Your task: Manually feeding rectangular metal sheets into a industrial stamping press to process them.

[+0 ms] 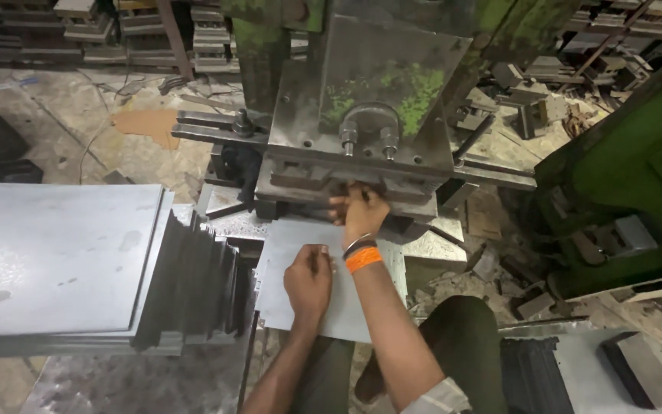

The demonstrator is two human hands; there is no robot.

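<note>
- While the left hand is lying open and flat on the sheet, the right hand is reaching to the sheet's far edge, fingers curled at the mouth of the press; whether they are pinching the edge cannot be told.
- The sheet is lying flat in front of the press, its far edge going in under the tool, its near edge close to the person's knees.
- Judging from this, the step is going well if the left palm is keeping the sheet flat and square while the right fingertips are staying outside the gap under the tool.
- A stack of sheets is sitting on the left, with dark cut plates fanning out just beside the sheet.
- Scrap pieces are littering the floor on the right, near a green machine.
- The fanned plates are crowding the sheet's left edge, leaving little room to shift it that way.
</note>
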